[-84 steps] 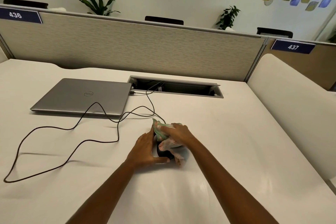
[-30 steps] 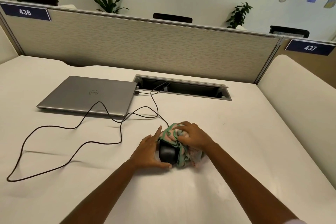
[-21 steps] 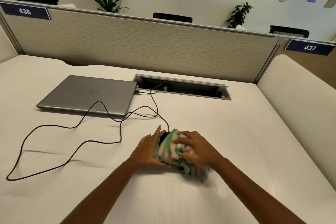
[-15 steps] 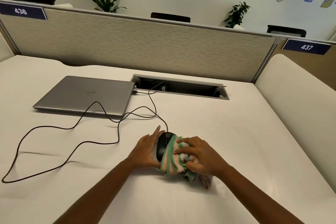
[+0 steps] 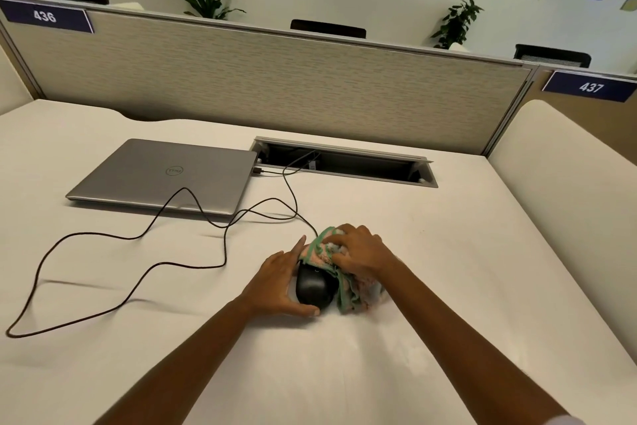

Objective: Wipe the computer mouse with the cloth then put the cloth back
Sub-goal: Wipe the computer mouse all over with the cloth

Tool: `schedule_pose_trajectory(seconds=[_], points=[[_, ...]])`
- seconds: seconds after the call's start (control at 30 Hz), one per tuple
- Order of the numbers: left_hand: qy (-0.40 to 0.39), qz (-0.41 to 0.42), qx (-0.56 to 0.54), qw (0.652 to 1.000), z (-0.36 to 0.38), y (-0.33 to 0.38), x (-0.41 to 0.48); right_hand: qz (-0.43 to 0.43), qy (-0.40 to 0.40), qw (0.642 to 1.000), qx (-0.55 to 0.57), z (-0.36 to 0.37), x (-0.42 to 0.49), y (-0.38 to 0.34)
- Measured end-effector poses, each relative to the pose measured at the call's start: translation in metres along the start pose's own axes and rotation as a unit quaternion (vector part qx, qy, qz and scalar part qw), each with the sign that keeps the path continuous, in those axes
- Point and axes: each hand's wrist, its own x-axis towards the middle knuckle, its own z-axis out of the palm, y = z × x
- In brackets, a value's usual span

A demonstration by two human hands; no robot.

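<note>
- Head view: the right hand grips the bunched cloth tight. It has slid the cloth from the mouse's 3 o'clock side up to 12 o'clock.
- The left hand holds the mouse at 9 o'clock, on the desk.
- Wiping looks unfinished, I think.
</note>
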Motion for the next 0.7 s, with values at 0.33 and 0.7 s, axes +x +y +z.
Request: schedule_pose_trajectory(seconds=[0.33, 0.7], points=[[-0.007, 0.024, 0.022, 0.999, 0.000, 0.002, 0.002, -0.179, 0.028, 0.982, -0.055, 0.021, -0.059, -0.009], [0.010, 0.028, 0.012, 0.999, -0.001, 0.002, 0.003, -0.035, 0.002, 0.998, 0.053, -0.004, 0.002, -0.009]])
